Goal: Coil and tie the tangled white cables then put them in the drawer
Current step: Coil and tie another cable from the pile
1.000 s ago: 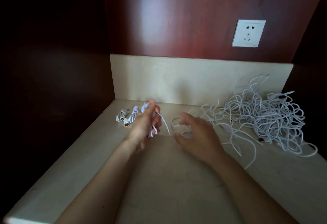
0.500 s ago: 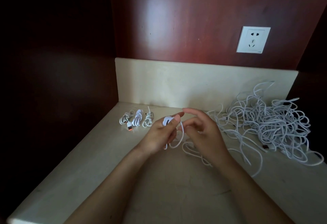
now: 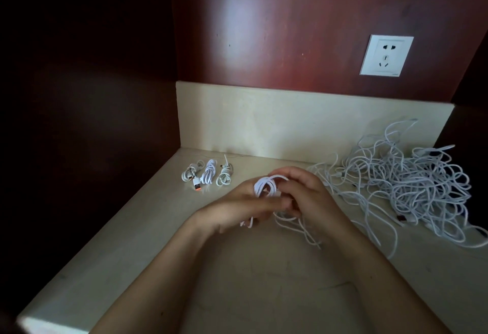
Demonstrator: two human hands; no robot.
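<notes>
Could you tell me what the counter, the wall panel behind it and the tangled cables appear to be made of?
The counter looks like pale stone or stone-look composite, matte, faintly veined. The wall panel seems reddish wood or veneer, glossy by its light glare. The tangled cables look plastic-sheathed: white, smooth, springy loops.

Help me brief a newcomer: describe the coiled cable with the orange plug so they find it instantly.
Look at the cream counter, back left corner, where three coiled white bundles lie in a row. Pick the leftmost bundle. Only it has an orange plug at its near end.
</notes>
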